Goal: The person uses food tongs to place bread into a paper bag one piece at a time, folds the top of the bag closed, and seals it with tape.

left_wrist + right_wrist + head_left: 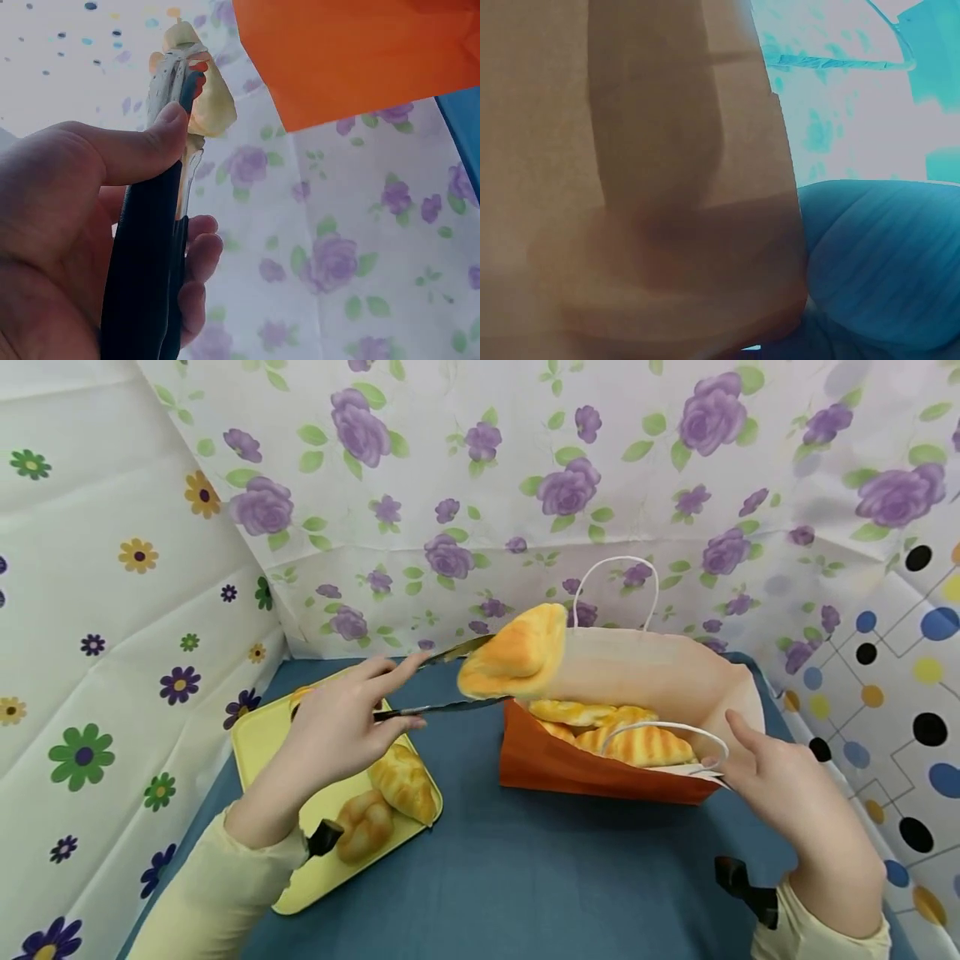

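Note:
My left hand [341,718] grips a pair of dark-handled tongs [146,255], with the thumb along one arm and the fingers round the other. Between the tips of the tongs, a golden, wedge-shaped bread [517,652] hangs above the left end of an orange paper bag [592,777]. The bag lies on its side with its mouth wide and several breads [637,743] inside. At the bag's right end, my right hand [787,785] holds the rim, thumb up and the other fingers mostly hidden. The bag's paper fills much of the right wrist view.
On the left, a yellow tray [262,752] carries a twisted roll [365,827] and a golden pastry [405,783]; another piece shows behind my left hand. White string handles [617,560] rise from the bag. Flowered cloth [450,485] stands behind the blue tabletop [480,877].

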{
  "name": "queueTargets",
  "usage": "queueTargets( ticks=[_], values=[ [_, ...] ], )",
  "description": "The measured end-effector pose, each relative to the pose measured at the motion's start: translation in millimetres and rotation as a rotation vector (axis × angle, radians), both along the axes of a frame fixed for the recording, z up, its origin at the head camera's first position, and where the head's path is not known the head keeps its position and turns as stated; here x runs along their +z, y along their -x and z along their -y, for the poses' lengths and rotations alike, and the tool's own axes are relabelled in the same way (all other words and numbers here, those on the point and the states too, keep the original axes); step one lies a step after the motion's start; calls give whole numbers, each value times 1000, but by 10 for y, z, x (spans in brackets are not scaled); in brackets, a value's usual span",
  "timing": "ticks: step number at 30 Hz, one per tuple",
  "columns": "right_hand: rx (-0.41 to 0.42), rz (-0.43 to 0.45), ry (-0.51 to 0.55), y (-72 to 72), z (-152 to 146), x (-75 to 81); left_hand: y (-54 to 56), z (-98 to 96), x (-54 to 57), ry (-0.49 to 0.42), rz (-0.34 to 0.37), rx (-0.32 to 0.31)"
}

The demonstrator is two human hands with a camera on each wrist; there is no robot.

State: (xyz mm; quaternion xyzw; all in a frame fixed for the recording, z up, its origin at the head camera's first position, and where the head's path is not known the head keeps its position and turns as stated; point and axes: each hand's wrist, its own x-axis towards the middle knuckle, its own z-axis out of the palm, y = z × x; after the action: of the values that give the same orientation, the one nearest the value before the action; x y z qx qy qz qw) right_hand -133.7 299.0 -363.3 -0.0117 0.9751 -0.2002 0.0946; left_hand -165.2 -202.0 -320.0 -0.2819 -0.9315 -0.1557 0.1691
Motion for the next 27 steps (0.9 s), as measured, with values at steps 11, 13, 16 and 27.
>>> queueTargets(
  ticks=[11,13,16,27],
  values=[
    [22,-35,-14,-8,4,-14,499,-543,194,185,-120,-169],
    [29,-42,-24,-4,8,-15,552,-650,213,242,-134,-167],
    [39,-49,-38,5,22,-15,639,-814,220,369,-152,-149],
    [44,-30,-32,-4,61,0,747,-1108,265,657,-229,-212]
  ],
)
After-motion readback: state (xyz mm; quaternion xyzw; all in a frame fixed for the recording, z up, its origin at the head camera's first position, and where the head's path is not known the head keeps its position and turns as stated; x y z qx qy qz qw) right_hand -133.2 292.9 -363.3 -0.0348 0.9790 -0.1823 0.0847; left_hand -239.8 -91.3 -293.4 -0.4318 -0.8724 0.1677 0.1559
